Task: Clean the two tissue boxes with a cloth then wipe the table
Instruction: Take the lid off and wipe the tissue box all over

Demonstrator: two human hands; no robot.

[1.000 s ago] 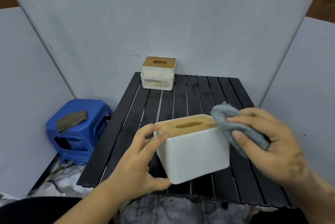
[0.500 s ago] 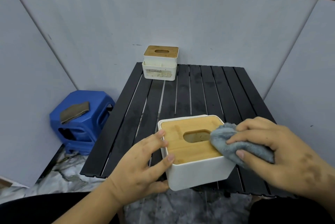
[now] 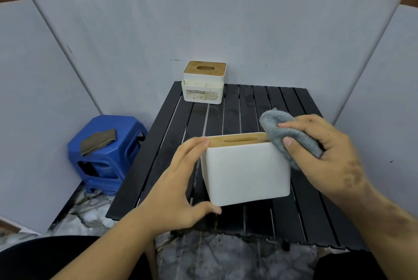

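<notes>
Clearly the first-box step: left hand (image 3: pixel 178 187) grasps the near tissue box (image 3: pixel 246 171), right hand (image 3: pixel 323 153) clutches the cloth (image 3: pixel 291 134) against its right side; next, probably another face.

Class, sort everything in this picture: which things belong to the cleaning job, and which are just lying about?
Job:
near tissue box
far tissue box
grey cloth
black table

Lying about:
blue stool
brown rag on the stool

I see both forearms bare, no sleeves, no watch or rings. Left hand (image 3: pixel 178 187) and right hand (image 3: pixel 328 155) ungloved, short nails. Dark trousers at lower frame edge.
</notes>
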